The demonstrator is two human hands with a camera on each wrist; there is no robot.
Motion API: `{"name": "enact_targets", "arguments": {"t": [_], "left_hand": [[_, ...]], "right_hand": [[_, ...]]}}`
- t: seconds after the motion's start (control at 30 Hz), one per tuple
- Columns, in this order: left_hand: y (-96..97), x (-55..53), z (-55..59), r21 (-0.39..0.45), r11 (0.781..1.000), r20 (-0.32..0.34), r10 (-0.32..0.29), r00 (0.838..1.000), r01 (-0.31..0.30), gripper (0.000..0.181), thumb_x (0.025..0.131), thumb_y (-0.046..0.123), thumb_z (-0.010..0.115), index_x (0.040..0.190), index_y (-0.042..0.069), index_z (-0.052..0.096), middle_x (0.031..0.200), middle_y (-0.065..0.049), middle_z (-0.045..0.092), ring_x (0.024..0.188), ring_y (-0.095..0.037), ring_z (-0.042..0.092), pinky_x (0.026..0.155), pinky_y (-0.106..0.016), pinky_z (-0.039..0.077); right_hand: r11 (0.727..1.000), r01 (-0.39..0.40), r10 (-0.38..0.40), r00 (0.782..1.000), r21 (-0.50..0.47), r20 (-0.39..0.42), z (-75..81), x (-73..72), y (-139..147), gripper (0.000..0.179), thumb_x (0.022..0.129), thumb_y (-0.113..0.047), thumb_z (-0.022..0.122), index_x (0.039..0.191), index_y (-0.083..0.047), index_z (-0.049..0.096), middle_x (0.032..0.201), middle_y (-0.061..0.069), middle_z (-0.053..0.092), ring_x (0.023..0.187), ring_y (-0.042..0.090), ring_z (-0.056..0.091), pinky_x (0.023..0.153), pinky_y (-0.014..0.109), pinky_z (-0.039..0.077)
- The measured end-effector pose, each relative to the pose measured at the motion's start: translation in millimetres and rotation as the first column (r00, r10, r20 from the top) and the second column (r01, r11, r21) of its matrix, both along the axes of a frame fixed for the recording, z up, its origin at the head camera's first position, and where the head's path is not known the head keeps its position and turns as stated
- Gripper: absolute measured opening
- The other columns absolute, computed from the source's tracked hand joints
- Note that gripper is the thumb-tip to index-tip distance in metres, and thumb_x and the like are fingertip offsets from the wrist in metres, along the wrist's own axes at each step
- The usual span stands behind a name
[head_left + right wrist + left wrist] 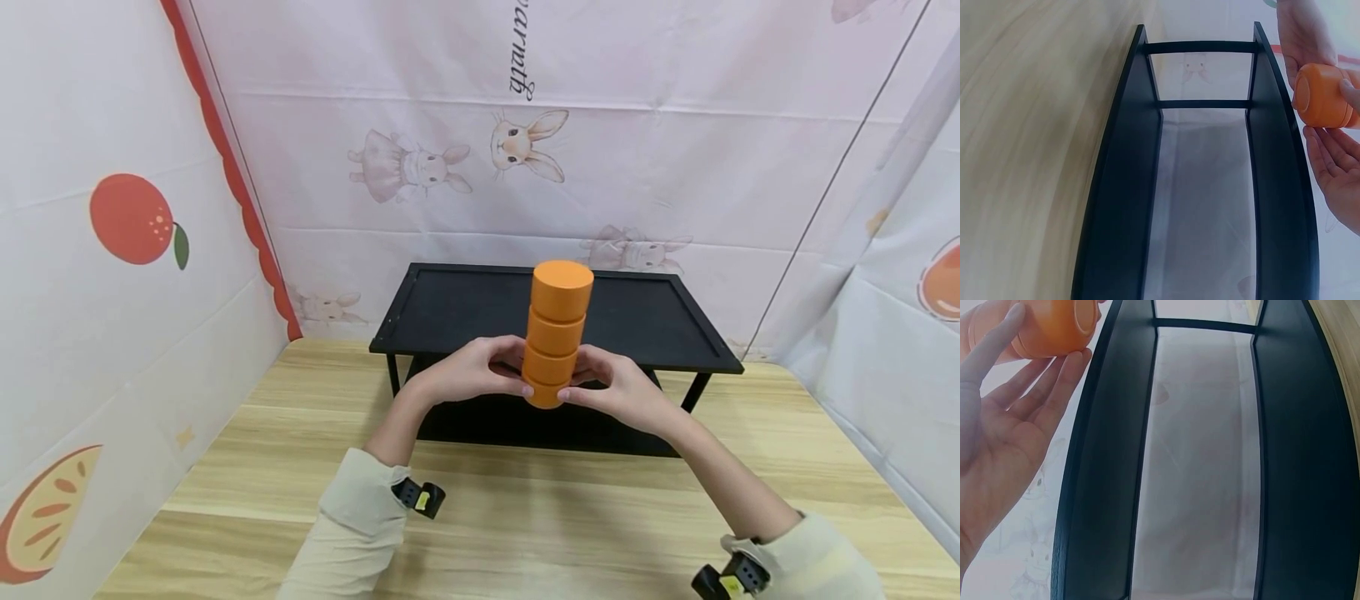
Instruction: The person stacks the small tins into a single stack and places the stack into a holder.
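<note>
An orange cylinder [557, 333], ringed by grooves into several stacked sections, stands nearly upright in the head view, in front of the black rack's top shelf. My left hand [476, 371] grips its lowest part from the left, between thumb and fingers. From the other side my right hand [626, 392] pinches the same end, the two thumbs close together at the front. In the left wrist view the cylinder's base [1085, 315] shows a round edge, held clear of the rack. The right wrist view shows both hands around the orange cylinder [1322, 97]; its upper part is out of frame.
A low black two-tier rack [465, 308] stands on the wood-grain table [487, 525] against a printed cloth backdrop [450, 67]. Its legs and shelf edges lie close below my hands. More cloth walls rise at left and right.
</note>
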State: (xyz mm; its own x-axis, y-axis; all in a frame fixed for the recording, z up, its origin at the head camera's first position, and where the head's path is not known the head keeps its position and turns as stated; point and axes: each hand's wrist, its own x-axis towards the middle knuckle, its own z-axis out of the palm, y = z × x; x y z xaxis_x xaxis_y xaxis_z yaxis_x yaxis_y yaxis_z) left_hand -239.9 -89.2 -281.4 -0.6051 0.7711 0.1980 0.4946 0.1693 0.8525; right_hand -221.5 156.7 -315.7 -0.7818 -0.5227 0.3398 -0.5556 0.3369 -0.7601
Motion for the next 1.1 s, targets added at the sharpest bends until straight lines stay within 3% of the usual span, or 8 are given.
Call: {"name": "enact_targets", "arguments": {"t": [1.1], "left_hand": [[6.1, -14.6, 7.9, 0.0, 1.0, 0.029, -0.013, 1.0, 0.013, 0.047, 0.085, 0.0, 0.064, 0.127, -0.005, 0.046, 0.119, -0.015, 0.056, 0.107, -0.023, 0.054, 0.088, -0.029, 0.046]], "right_hand": [[1.0, 0.006, -0.006, 1.0, -0.006, -0.005, 10.7, -9.7, 4.4, 0.043, 0.084, -0.012, 0.069, 0.123, -0.005, 0.052, 0.111, 0.006, 0.059, 0.095, 0.021, 0.058, 0.085, 0.043, 0.046]]}}
